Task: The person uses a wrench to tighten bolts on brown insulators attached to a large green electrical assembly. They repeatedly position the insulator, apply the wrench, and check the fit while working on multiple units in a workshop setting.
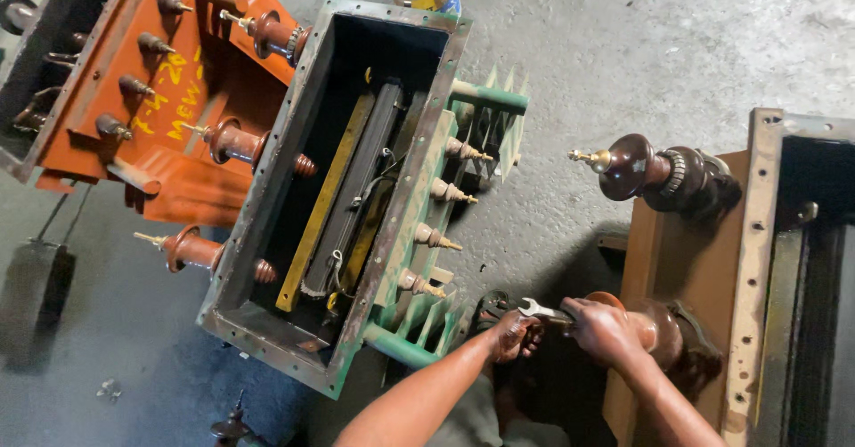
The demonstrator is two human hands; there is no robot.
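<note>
While hands grip, steel spanner [537, 310] gleams.

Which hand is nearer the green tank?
Left. The left hand grips the spanner just right of the green tank; the right hand is farther right, on the brown bushing.

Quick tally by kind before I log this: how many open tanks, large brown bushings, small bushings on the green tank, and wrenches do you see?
Open tanks: 2, the green tank and the brown tank
Large brown bushings: 2, upper bushing and lower bushing
Small bushings on the green tank: 4
Wrenches: 1, wrench
Total: 9
</note>
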